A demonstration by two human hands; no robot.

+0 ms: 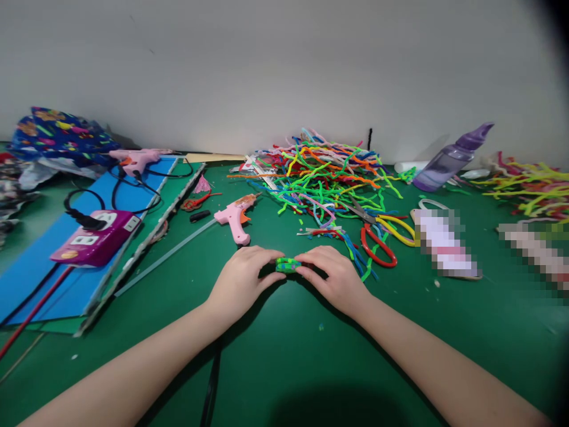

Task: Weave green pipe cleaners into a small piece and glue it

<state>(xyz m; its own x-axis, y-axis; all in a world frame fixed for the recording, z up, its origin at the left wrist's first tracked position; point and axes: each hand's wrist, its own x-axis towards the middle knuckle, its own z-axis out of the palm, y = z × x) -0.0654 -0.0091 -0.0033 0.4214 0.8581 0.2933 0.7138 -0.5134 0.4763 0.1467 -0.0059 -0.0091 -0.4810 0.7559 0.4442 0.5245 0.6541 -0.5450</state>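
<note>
A small green piece with blue and purple spots (288, 265) is pinched between both hands near the middle of the view. My left hand (244, 276) grips its left end between thumb and fingers. On its right end, the thumb and fingertips of my right hand (333, 276) are closed. Just beyond my left hand lies a pink glue gun (234, 219) with a long clear glue stick. Scissors with red and yellow handles (377, 242) rest open beyond my right hand, beside cut fuzzy stems.
A pile of coloured fuzzy stems (320, 172) lies by the wall. At left, a purple power strip (95, 240) and second pink glue gun (137, 160) sit on blue board (40, 261). A purple bottle (447, 166) and blurred-out phone (447, 243) are at right, with more stems (533, 187).
</note>
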